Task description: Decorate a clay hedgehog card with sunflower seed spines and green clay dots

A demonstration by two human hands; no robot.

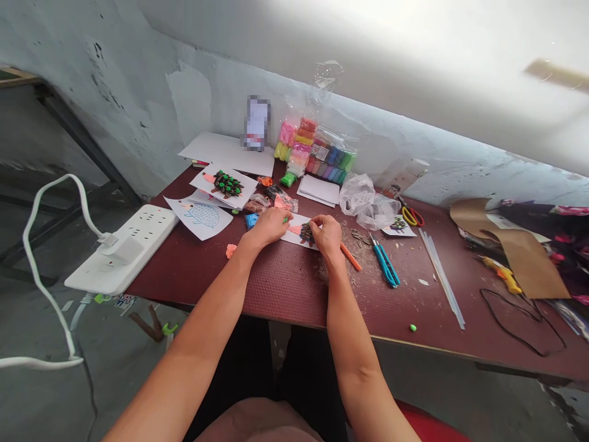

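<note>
Between my hands a small white card [293, 240] lies on the table, bearing a hedgehog figure [297, 230] with a pink face and dark spines. My left hand [269, 227] is closed at the card's left side, with a bit of green clay [285, 220] at its fingertips. Over the card's right side, my right hand [328, 236] has its fingers pinched together at the spines; what they hold, if anything, is hidden. Close by on the right are an orange stick [351, 256], short brown twig pieces [361, 237] and a teal utility knife [385, 264].
A finished-looking hedgehog picture [225, 184] and a blue hedgehog drawing [199, 216] lie left. Packs of coloured clay [329, 161] stand at the wall. A white power strip [122, 248] sits at the left edge. Scissors [413, 217], clear glue sticks [442, 279] and a yellow glue gun [504, 275] lie right.
</note>
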